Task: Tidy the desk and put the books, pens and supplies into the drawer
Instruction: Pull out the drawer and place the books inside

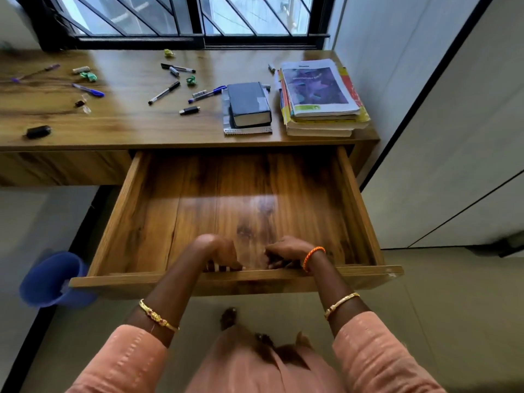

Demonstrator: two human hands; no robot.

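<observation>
Both hands hook over the front edge of the open drawer (235, 194), wrists bent down: the left hand (218, 251) and right hand (286, 251) have their fingers curled shut on the drawer's front panel, fingertips inside. Beyond the drawer, on the desk (127, 120), lie scattered pens (164, 93), a black book (249, 104) on a spiral notebook, and a stack of books (320, 97) at the right end. The top cover's title is too blurred to read. A blue bin (54, 279) left of the drawer is smeared.
</observation>
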